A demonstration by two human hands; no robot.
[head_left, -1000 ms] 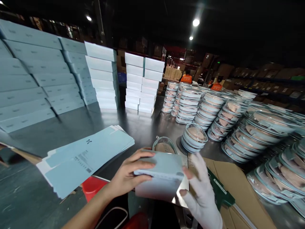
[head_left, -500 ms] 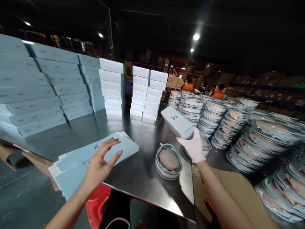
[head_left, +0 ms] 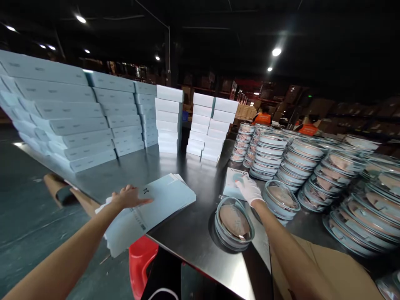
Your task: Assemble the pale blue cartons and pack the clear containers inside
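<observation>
My bare left hand lies flat, fingers spread, on a pile of flat unfolded pale-blue cartons at the near left of the steel table. My white-gloved right hand presses down on a closed pale-blue box that rests on the table beyond a clear oval case with a beige insert. A second such case sits just right of the glove.
Stacks of closed pale-blue boxes line the left and back. Several stacks of clear oval cases fill the right side. A red stool stands under the table edge; brown cardboard lies at lower right.
My right hand carried the closed box forward and set it flat on the table. My left hand left the box and settled on the pile of flat cartons.
</observation>
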